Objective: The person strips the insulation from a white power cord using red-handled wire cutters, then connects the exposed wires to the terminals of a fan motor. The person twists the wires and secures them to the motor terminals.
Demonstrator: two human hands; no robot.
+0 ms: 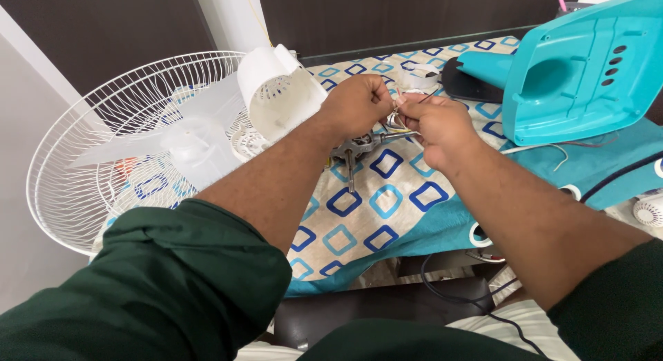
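My left hand (357, 104) and my right hand (440, 126) meet above the middle of the table, both pinching a small bundle of thin coloured wires (398, 116) between the fingertips. The wires lead down to a grey metal fan motor (356, 151) with a shaft, which lies on the patterned cloth (387, 202) just under my left wrist. Exactly which strands each hand grips is hidden by the fingers.
A white wire fan guard (103, 147) with translucent blades (186, 143) leans at the left. A white plastic motor cover (276, 91) stands behind my left hand. A turquoise plastic housing (587, 71) sits at the right, with a black cable (449, 292) hanging below the table edge.
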